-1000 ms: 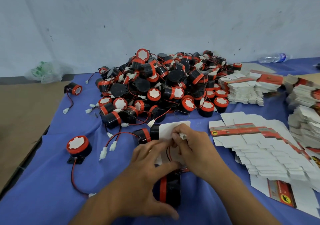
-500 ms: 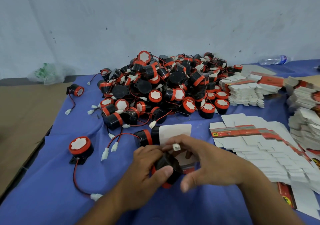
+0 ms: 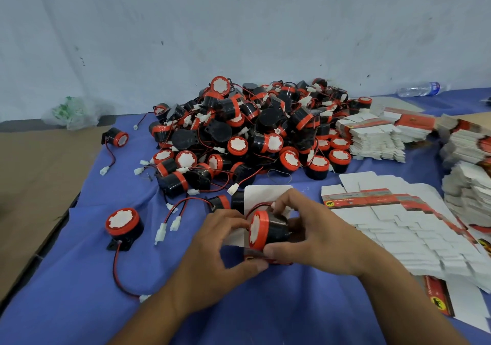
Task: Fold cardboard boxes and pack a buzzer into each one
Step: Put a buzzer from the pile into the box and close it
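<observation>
So the tabletop (image 3: 79, 278) has a blue-purple cloth, with bare brown showing along its left edge. The buzzer (image 3: 268, 230) being held is black with an orange-red ring and a white face, same as the whole pile (image 3: 252, 132) toward the back edge. Wires are red and black with white plugs. The flat boxes (image 3: 398, 225) on the right are white with red printed bands and little yellow logos.
</observation>
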Tool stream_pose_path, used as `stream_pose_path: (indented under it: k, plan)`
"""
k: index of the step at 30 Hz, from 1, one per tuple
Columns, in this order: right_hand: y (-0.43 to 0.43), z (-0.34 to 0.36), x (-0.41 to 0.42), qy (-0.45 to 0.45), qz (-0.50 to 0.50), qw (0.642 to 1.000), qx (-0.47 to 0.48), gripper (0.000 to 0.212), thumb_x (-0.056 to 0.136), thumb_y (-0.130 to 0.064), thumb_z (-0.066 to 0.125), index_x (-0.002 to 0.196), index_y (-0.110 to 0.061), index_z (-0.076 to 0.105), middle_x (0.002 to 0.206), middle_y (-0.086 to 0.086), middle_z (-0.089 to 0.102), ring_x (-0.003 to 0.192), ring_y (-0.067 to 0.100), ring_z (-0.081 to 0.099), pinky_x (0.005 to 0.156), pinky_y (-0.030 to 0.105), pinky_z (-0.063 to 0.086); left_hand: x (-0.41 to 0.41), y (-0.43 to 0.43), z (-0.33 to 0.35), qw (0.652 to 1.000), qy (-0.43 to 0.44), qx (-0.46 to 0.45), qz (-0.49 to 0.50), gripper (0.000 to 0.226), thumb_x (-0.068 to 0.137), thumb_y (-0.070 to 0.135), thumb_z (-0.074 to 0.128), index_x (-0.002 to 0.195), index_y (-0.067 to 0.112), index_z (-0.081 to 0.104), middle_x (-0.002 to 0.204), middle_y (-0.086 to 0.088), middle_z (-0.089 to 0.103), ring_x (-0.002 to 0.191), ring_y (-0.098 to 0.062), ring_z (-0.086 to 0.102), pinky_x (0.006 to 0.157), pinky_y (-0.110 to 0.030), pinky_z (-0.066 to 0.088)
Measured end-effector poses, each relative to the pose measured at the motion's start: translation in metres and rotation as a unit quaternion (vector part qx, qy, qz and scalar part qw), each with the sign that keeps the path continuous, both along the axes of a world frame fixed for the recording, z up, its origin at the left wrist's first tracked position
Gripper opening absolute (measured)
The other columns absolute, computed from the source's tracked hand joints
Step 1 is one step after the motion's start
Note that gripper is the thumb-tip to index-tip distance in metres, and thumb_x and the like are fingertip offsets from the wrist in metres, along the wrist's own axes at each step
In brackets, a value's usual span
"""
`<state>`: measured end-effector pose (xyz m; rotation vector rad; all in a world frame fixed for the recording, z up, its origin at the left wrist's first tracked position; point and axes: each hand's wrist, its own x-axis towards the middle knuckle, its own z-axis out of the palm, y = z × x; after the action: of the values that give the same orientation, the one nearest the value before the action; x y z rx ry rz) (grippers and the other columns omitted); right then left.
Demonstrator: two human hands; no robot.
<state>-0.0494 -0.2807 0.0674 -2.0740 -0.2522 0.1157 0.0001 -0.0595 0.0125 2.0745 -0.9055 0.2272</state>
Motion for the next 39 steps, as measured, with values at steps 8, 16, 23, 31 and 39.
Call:
stream_pose_path:
  k: [8,16,23,31,39]
  plan:
    - [0.001,0.001,-0.004,-0.005,0.036,0.994,0.099,0.057,0.081,-0.015,0.083,0.128,-0.034,0.058,0.122,0.001,0.067,0.110,0.022,0.068,0.089,0.039,0.059,0.001,0.000,-0.005,0.998,0.023,0.039,0.032,0.052,0.071,0.056,0.079,0.116,0.049,0.056,0.142,0.019,0.029,0.128,0.004,0.029,0.098,-0.004,0.026]
    - [0.004,0.001,-0.003,-0.037,0.022,0.993,0.106,0.052,0.076,-0.021,0.085,0.119,-0.031,0.058,0.120,-0.006,0.067,0.110,0.019,0.065,0.089,0.030,0.055,-0.001,-0.003,-0.005,0.997,0.070,-0.031,0.005,0.070,0.079,0.036,0.080,0.138,0.040,0.042,0.125,0.020,0.056,0.115,-0.004,0.057,0.092,-0.026,0.050]
    - [0.005,-0.004,-0.002,-0.062,-0.022,0.996,0.054,0.043,0.080,-0.033,0.084,0.118,-0.035,0.064,0.114,-0.007,0.068,0.108,0.016,0.065,0.095,0.039,0.054,0.003,-0.003,-0.012,0.996,0.075,-0.038,0.027,0.076,0.071,0.055,0.078,0.133,0.048,0.036,0.112,0.026,0.058,0.098,0.001,0.062,0.075,-0.014,0.048]
    - [0.016,-0.012,0.000,-0.167,-0.192,0.966,0.040,0.049,0.063,-0.056,0.084,0.095,-0.037,0.053,0.098,-0.021,0.061,0.093,0.003,0.060,0.076,0.019,0.051,0.001,-0.003,-0.008,0.995,0.064,-0.042,0.067,0.060,0.066,0.065,0.075,0.117,0.043,0.052,0.106,0.026,0.063,0.095,0.002,0.062,0.069,-0.013,0.049]
    - [0.045,-0.033,0.012,-0.202,-0.180,0.936,-0.227,0.048,0.072,-0.061,0.073,0.088,-0.024,0.047,0.094,-0.008,0.047,0.089,0.011,0.040,0.075,0.020,0.038,-0.003,-0.008,-0.006,0.996,0.039,-0.016,0.075,0.052,0.067,0.061,0.074,0.107,0.028,0.063,0.095,0.018,0.066,0.086,-0.004,0.061,0.069,-0.019,0.048]
